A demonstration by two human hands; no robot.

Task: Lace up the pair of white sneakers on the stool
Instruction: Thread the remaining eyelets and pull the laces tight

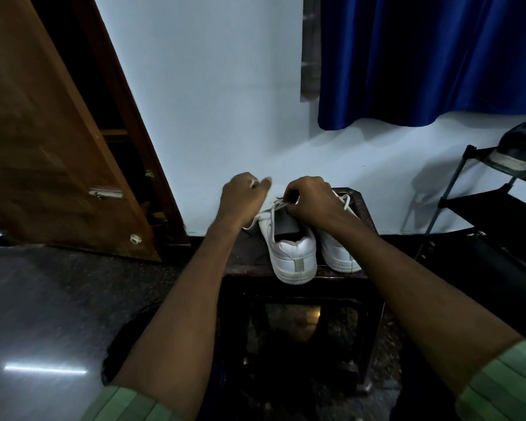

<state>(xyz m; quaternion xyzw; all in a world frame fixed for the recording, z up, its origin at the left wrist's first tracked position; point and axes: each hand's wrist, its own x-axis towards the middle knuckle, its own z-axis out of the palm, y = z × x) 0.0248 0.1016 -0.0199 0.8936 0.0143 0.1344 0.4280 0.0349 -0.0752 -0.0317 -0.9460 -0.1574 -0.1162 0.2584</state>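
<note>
Fingers of the left hand (240, 197) are curling and pinching what looks like a strand of the flat white shoelace (257, 218), blurred at the tips, so the exact pinch is hard to tell; the strand is running from under that hand across to the lacing of the left white leather sneaker (289, 252). Far left, a brown wooden door (52, 141) is standing ajar, carrying a metal latch and a round stopper, above a dark polished stone floor (43, 299) that is reflecting a strip of light. At centre, the dark brown square plastic stool (243, 262) is standing against the pale blue-white wall (210, 101) and bearing both sneakers side by side, heels toward the camera, the left one overhanging the near edge slightly. Fingers of the right hand (312, 202) are bunching together and gripping the lace ends at the top of the left sneaker's tongue, the hand lying over the right white leather sneaker (339, 253), which is just beside its mate. Green striped sleeves are showing at both lower corners. Upper right, a deep blue satin curtain (422, 56) is hanging. Far right, a black metal-framed shoe rack (483, 208) is holding a dark shoe with a pale sole (520, 150) on its top shelf.
</note>
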